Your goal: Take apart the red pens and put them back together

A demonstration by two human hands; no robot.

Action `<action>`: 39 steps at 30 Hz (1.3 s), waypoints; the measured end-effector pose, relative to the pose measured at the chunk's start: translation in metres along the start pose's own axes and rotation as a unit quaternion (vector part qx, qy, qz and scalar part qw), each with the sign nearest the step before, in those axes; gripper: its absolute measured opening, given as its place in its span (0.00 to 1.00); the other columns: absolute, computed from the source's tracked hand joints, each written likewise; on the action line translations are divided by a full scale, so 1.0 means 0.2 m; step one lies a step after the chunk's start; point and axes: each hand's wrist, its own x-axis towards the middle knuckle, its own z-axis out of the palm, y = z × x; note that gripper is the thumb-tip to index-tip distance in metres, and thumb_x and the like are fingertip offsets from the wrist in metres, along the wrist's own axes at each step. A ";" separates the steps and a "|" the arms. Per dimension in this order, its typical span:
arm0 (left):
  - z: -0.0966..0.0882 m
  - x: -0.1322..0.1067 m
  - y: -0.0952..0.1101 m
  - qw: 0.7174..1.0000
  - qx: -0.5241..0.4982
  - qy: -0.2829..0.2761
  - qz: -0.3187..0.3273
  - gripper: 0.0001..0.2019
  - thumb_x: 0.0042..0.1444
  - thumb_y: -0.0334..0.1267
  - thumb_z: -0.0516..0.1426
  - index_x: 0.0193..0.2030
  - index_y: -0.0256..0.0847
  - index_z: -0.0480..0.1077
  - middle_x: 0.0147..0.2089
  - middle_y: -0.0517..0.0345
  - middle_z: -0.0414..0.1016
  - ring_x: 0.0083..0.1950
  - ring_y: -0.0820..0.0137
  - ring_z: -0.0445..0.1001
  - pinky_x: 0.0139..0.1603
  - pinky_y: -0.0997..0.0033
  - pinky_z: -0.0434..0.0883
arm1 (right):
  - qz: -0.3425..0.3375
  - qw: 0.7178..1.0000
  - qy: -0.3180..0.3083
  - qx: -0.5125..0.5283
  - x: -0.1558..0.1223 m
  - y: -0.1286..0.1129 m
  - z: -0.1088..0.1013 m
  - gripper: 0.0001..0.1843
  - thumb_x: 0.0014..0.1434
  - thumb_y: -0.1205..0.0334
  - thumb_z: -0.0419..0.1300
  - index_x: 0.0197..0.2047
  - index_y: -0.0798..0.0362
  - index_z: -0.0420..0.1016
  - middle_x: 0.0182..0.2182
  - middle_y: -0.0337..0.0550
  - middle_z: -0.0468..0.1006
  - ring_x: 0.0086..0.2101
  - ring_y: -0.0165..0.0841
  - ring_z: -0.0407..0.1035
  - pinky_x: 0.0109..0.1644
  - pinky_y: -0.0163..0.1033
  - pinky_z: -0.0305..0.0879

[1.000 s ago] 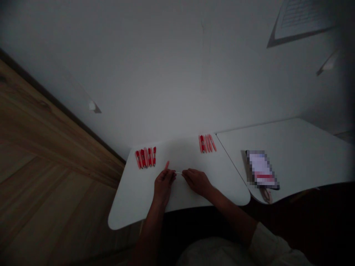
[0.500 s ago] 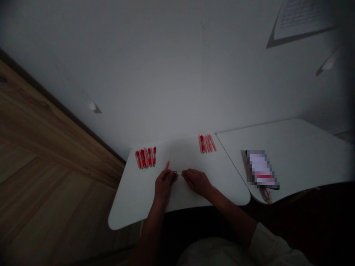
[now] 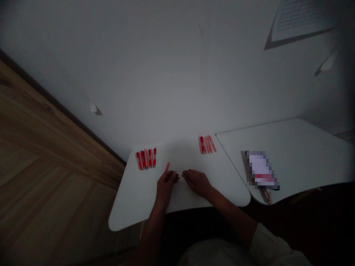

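Note:
My left hand (image 3: 166,185) is closed around a pink pen barrel (image 3: 167,167), whose tip sticks out past my fingers toward the far side. A thin pale rod (image 3: 180,173) runs from that hand to my right hand (image 3: 196,182), whose fingertips pinch its other end. Both hands are close together above the white table (image 3: 138,203). Farther back lie a row of red and pink pens (image 3: 145,159) and a smaller group of the same pens (image 3: 206,144).
A second white table (image 3: 299,155) adjoins on the right, holding a pixelated card or booklet (image 3: 261,170) with a cord below it. A wooden floor (image 3: 55,155) lies to the left. A wall (image 3: 166,74) rises behind the tables.
My left hand has shifted slightly to the right, closer to my right hand. The thin rod stays between them, and the pens on the table have not moved.

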 end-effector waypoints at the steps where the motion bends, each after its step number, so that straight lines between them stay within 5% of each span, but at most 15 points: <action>1: 0.00 0.00 0.00 1.000 -0.003 0.000 -0.001 0.14 0.49 0.44 0.61 0.38 0.36 0.72 0.34 0.54 0.76 0.34 0.71 0.74 0.39 0.70 0.72 | 0.004 1.000 0.004 0.007 0.00 0.00 0.00 0.14 0.67 0.57 0.45 0.45 0.49 0.70 0.35 0.43 0.76 0.35 0.31 0.70 0.38 0.33 0.61; 5: -0.01 0.01 -0.01 1.000 -0.012 0.020 0.003 0.17 0.51 0.48 0.59 0.40 0.35 0.72 0.33 0.53 0.75 0.34 0.70 0.74 0.38 0.69 0.71 | 0.016 0.999 0.018 0.041 0.00 0.01 0.00 0.14 0.67 0.57 0.44 0.44 0.50 0.70 0.36 0.43 0.76 0.37 0.31 0.71 0.40 0.34 0.62; 8: -0.04 0.02 0.01 0.994 0.086 0.060 0.041 0.18 0.51 0.50 0.58 0.40 0.37 0.72 0.31 0.55 0.75 0.32 0.70 0.73 0.35 0.69 0.70 | 0.021 0.998 0.023 0.057 0.01 0.02 0.00 0.14 0.67 0.57 0.45 0.45 0.50 0.69 0.37 0.43 0.77 0.38 0.31 0.71 0.41 0.34 0.63; 12: -0.09 0.08 0.05 0.937 0.286 0.132 0.153 0.15 0.50 0.50 0.58 0.38 0.41 0.73 0.34 0.55 0.74 0.33 0.67 0.71 0.38 0.67 0.68 | 0.023 0.997 0.025 0.070 0.01 0.02 0.00 0.14 0.67 0.57 0.45 0.45 0.51 0.70 0.38 0.43 0.77 0.38 0.31 0.71 0.42 0.34 0.64; 15: -0.12 0.13 0.06 0.889 0.378 0.124 0.225 0.15 0.50 0.48 0.59 0.40 0.41 0.74 0.36 0.51 0.73 0.34 0.65 0.70 0.40 0.64 0.67 | 0.026 0.996 0.029 0.075 0.01 0.02 0.00 0.15 0.67 0.57 0.45 0.46 0.51 0.70 0.38 0.44 0.77 0.38 0.32 0.72 0.42 0.35 0.64; 21: -0.12 0.17 0.01 0.844 0.465 0.103 0.248 0.12 0.52 0.43 0.57 0.39 0.39 0.73 0.37 0.48 0.70 0.40 0.58 0.69 0.44 0.59 0.65 | 0.027 0.996 0.038 0.080 0.01 0.02 0.01 0.15 0.67 0.57 0.45 0.45 0.51 0.70 0.38 0.44 0.77 0.38 0.32 0.72 0.42 0.35 0.65; 31: -0.08 0.11 0.04 0.851 0.434 0.144 0.257 0.12 0.57 0.45 0.54 0.36 0.40 0.73 0.36 0.49 0.72 0.40 0.61 0.68 0.47 0.60 0.63 | 0.027 0.995 0.036 0.090 0.01 0.02 -0.01 0.15 0.67 0.57 0.44 0.45 0.51 0.70 0.37 0.44 0.77 0.38 0.31 0.71 0.42 0.34 0.65; 39: -0.10 0.08 0.04 0.966 0.190 0.109 0.137 0.14 0.54 0.47 0.57 0.42 0.41 0.70 0.34 0.55 0.75 0.34 0.68 0.73 0.37 0.69 0.68 | 0.049 0.989 0.056 0.126 0.01 0.03 -0.01 0.15 0.66 0.57 0.45 0.44 0.52 0.70 0.35 0.44 0.77 0.35 0.31 0.72 0.40 0.35 0.65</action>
